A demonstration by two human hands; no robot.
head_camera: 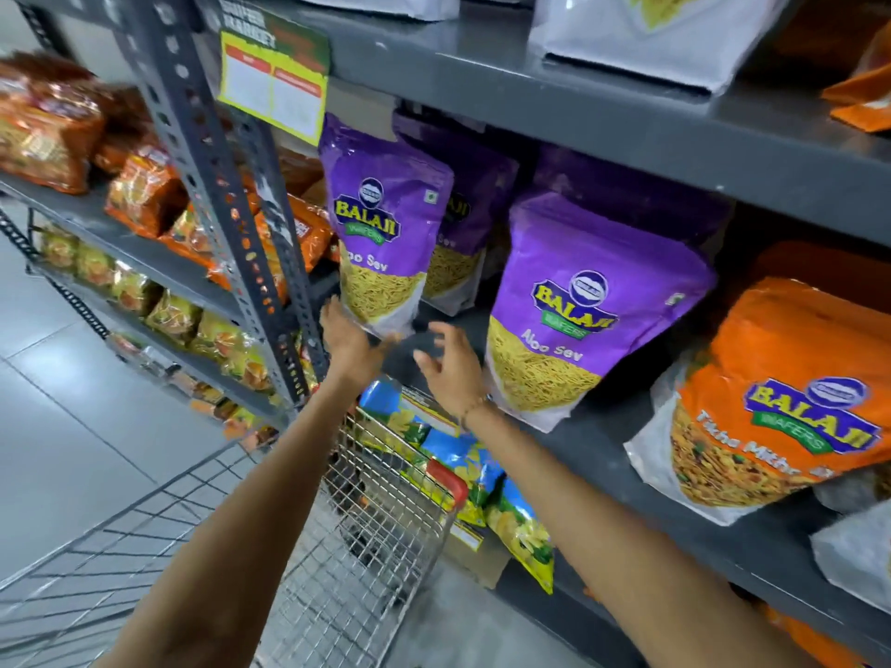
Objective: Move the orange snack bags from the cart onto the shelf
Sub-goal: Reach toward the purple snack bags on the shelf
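Note:
An orange snack bag [781, 397] leans on the grey shelf [602, 455] at the right, with more orange behind it. Left of it stand purple snack bags, one near [578, 306] and one further left [381, 224]. My left hand [347, 337] touches the bottom edge of the left purple bag, fingers around its lower corner. My right hand [448, 364] hovers open with fingers spread just right of that bag's base, above the shelf. The wire cart [376, 518] sits below my arms; I see no orange bags inside it.
Blue and yellow snack bags [477, 474] fill the shelf below, beside the cart's red handle corner [451, 479]. A grey perforated upright [226, 195] divides off a left bay with orange packets [140, 190]. White pouches [641, 36] sit on the top shelf. Grey tiled floor at the left.

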